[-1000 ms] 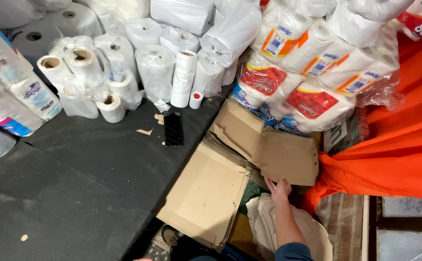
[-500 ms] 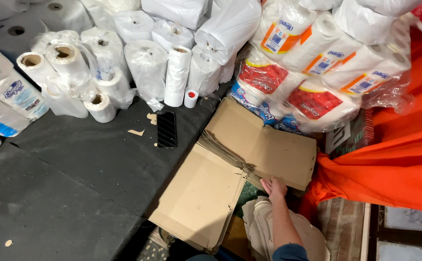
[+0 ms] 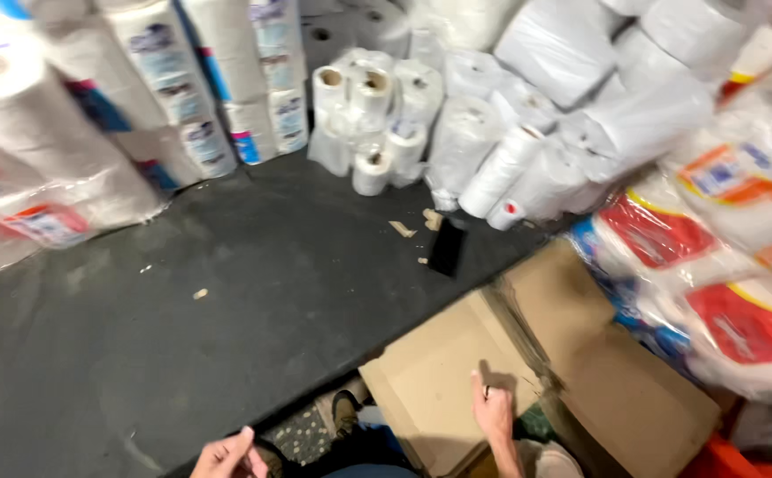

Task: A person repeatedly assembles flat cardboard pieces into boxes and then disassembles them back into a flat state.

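Right hand point(image 3: 492, 412) slid leftward — flat on cardboard point(image 3: 439, 381)

Cardboard sheet point(image 3: 510, 372) at tabletop point(image 3: 182, 354) front-right edge; paper rolls point(image 3: 368, 115) behind; wrapped packs point(image 3: 722, 292) right; small flat device point(image 3: 448, 248) btwn.

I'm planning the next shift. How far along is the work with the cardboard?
Done: the cardboard already lies opened flat at the edge of the black table. In hand: the right hand presses on it; the left hand is free. Left: it is unfolded, and wrapped rolls crowd the table.
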